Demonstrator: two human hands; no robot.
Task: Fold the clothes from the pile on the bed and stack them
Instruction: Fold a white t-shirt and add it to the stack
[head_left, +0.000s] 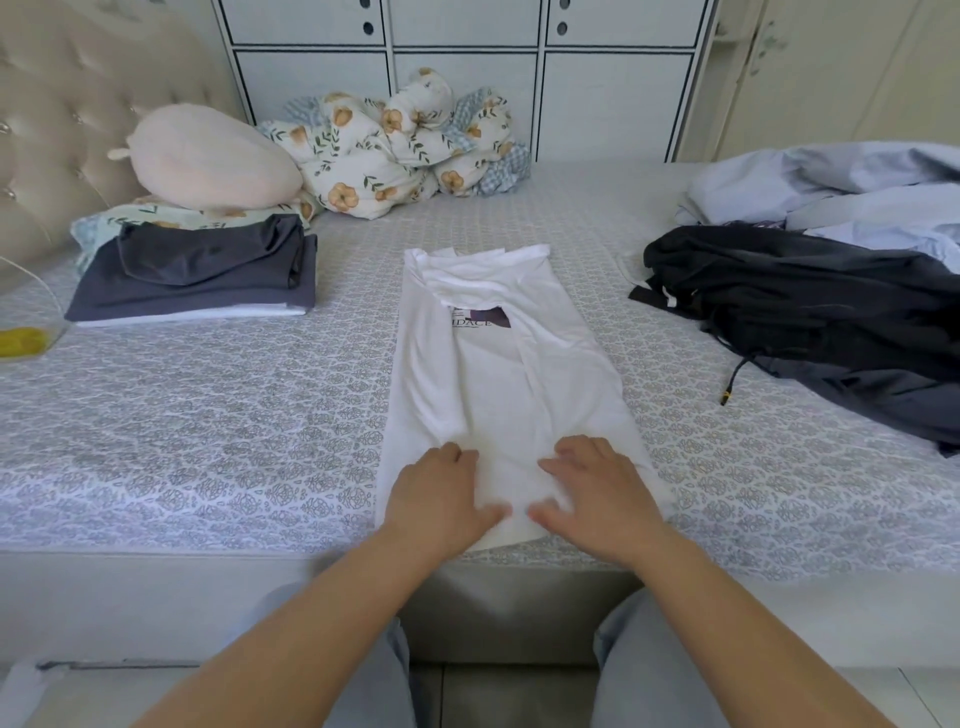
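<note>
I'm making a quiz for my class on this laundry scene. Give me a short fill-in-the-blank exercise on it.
1. Both hands, left hand and right hand, press on the ____ T-shirt.
2. The folded stack lies to the person's ____.
3. The unfolded pile lies to the ____.

Missing words: white; left; right

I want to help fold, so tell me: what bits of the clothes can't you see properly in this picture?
All in the head view:
- White T-shirt: its print is mostly hidden under a folded flap.
- Its near hem is covered by the left hand and right hand.
- Unfolded pile: cut off by the right edge.
- Folded stack: lower layers show only edges.
- Yellow object: cut off by the left edge.
</note>
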